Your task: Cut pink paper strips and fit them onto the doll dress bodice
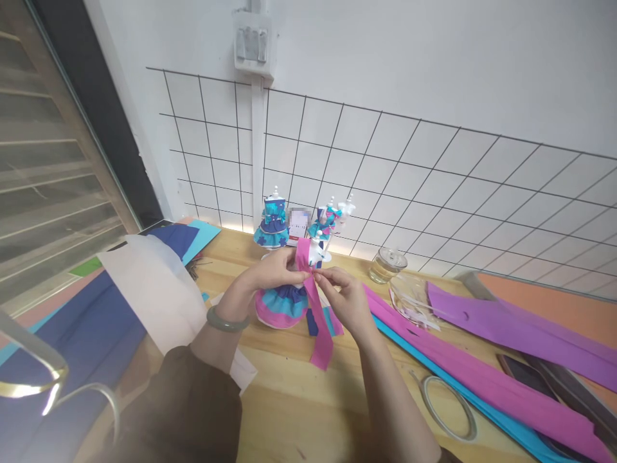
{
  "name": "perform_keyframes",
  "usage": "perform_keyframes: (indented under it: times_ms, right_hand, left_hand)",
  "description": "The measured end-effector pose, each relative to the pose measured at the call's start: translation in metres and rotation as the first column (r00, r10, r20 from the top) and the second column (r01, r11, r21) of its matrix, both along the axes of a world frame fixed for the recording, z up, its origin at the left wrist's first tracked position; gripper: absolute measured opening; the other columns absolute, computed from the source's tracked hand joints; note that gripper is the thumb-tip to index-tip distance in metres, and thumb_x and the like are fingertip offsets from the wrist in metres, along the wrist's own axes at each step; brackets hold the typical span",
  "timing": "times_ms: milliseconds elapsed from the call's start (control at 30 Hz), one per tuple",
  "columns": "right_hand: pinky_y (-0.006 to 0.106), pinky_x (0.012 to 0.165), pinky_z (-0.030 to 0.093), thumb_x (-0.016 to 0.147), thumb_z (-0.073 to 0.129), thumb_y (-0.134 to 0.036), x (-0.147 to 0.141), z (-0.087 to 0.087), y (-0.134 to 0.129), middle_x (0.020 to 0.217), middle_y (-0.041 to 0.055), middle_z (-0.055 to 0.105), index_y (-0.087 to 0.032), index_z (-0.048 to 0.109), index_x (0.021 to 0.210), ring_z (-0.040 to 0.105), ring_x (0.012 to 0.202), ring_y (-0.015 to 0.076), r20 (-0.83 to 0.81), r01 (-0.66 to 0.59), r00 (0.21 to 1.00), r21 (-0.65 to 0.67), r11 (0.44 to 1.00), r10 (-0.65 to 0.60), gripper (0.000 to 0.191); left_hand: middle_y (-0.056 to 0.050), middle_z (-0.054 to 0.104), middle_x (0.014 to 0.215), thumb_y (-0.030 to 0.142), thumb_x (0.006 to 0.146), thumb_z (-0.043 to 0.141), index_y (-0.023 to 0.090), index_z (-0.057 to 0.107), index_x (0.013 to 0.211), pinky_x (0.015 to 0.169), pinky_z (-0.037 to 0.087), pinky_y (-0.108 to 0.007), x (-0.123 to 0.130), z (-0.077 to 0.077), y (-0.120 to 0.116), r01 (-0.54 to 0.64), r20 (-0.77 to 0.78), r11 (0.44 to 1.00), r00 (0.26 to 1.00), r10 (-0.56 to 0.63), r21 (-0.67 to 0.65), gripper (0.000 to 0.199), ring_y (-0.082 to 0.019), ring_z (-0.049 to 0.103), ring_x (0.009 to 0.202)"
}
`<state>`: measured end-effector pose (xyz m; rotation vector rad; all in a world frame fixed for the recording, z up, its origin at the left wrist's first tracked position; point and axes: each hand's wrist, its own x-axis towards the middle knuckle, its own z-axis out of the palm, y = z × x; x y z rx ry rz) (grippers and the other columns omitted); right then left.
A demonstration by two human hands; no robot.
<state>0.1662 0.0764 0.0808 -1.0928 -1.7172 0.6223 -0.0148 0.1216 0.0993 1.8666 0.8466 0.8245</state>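
Observation:
A small white dress form (316, 252) stands mid-table, wearing a ruffled skirt (282, 305) in blue, turquoise and pink. Over its bodice lies a pink paper strip (319, 321), whose long end hangs down in front of the skirt's right side. My left hand (278, 269) is closed around the form's left side, its thumb pressing the strip. With fingertips pinched together, my right hand (341, 294) grips the strip at the waist. Part of the bodice is hidden behind the strip and fingers.
Behind stand a dressed form (272, 222) and further small forms (330, 218). A glass jar (387, 265) is at the back right. Rightward lie pink paper (463, 354), purple paper (511, 321) and a tape roll (448, 408). White paper (149, 283) and blue paper (91, 341) cover the left.

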Motion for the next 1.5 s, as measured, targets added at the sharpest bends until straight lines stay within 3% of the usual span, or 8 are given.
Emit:
perform_keyframes:
  times_ms: [200, 600, 767, 933, 1067, 1300, 1500]
  right_hand:
    - [0.036, 0.075, 0.049, 0.078, 0.060, -0.038, 0.009, -0.001, 0.003, 0.090, 0.0073, 0.069, -0.020, 0.069, 0.091, 0.063, 0.082, 0.0212, -0.124, 0.005, 0.992, -0.146, 0.989, -0.023, 0.025]
    - [0.030, 0.067, 0.047, 0.080, 0.058, -0.035, -0.005, 0.002, -0.002, 0.080, 0.0047, 0.068, -0.020, 0.069, 0.080, 0.062, 0.074, 0.0181, -0.061, -0.005, 0.998, -0.075, 0.997, 0.000, 0.019]
    - [0.031, 0.066, 0.048, 0.078, 0.059, -0.040, -0.001, 0.000, -0.001, 0.082, 0.0052, 0.069, -0.020, 0.065, 0.088, 0.063, 0.075, 0.0191, -0.092, -0.066, 0.994, -0.180, 0.981, 0.050, 0.023]
    - [0.030, 0.067, 0.049, 0.075, 0.063, -0.040, 0.005, 0.002, -0.002, 0.081, 0.0031, 0.066, -0.020, 0.057, 0.092, 0.062, 0.075, 0.0167, -0.176, -0.252, 0.962, -0.292, 0.923, 0.207, 0.028]
    - [0.028, 0.062, 0.047, 0.074, 0.063, -0.041, 0.005, 0.004, -0.003, 0.071, 0.0006, 0.064, -0.019, 0.059, 0.088, 0.060, 0.066, 0.0144, -0.176, -0.237, 0.966, -0.299, 0.924, 0.191, 0.026]
    - [0.028, 0.063, 0.045, 0.077, 0.059, -0.041, 0.006, 0.004, -0.004, 0.074, 0.0009, 0.065, -0.018, 0.067, 0.084, 0.056, 0.066, 0.0139, -0.067, -0.241, 0.970, -0.346, 0.907, 0.233, 0.025]
    - [0.026, 0.062, 0.043, 0.078, 0.058, -0.041, 0.005, 0.004, -0.004, 0.071, -0.0002, 0.062, -0.017, 0.065, 0.080, 0.054, 0.065, 0.0128, -0.086, -0.254, 0.967, -0.344, 0.904, 0.239, 0.025]
  left_hand:
    - [-0.004, 0.061, 0.091, 0.027, 0.069, 0.064, 0.014, 0.058, 0.102, 0.067, 0.045, -0.025, -0.001, 0.002, 0.000, -0.002, -0.031, 0.999, 1.000, 0.004, 0.033, 0.036, -0.016, 0.057, 0.081]
    - [-0.004, 0.063, 0.092, 0.036, 0.070, 0.064, 0.016, 0.059, 0.103, 0.068, 0.046, -0.027, 0.001, 0.004, -0.005, 0.010, -0.085, 0.994, 0.996, -0.001, 0.108, 0.039, -0.019, 0.058, 0.084]
    - [-0.005, 0.063, 0.094, 0.038, 0.070, 0.065, 0.016, 0.059, 0.103, 0.068, 0.046, -0.027, -0.002, 0.008, -0.005, 0.037, -0.104, 0.994, 0.994, -0.026, 0.107, 0.040, -0.019, 0.057, 0.085]
    - [-0.007, 0.062, 0.099, 0.037, 0.070, 0.066, 0.016, 0.057, 0.106, 0.072, 0.046, -0.028, -0.006, 0.009, -0.003, 0.106, -0.063, 0.993, 0.993, -0.102, 0.056, 0.043, -0.020, 0.057, 0.090]
    - [-0.007, 0.062, 0.098, 0.036, 0.070, 0.067, 0.015, 0.057, 0.106, 0.072, 0.047, -0.029, -0.006, 0.006, -0.001, 0.124, -0.030, 0.992, 0.992, -0.123, 0.026, 0.043, -0.019, 0.057, 0.090]
    - [-0.008, 0.062, 0.101, 0.033, 0.066, 0.071, 0.015, 0.057, 0.105, 0.079, 0.046, -0.032, -0.006, 0.000, 0.002, 0.146, 0.028, 0.989, 0.989, -0.146, 0.013, 0.045, -0.020, 0.058, 0.094]
    - [-0.006, 0.063, 0.096, 0.031, 0.067, 0.070, 0.014, 0.058, 0.099, 0.082, 0.045, -0.031, -0.006, -0.002, 0.004, 0.210, 0.073, 0.977, 0.975, -0.212, 0.034, 0.038, -0.019, 0.059, 0.092]
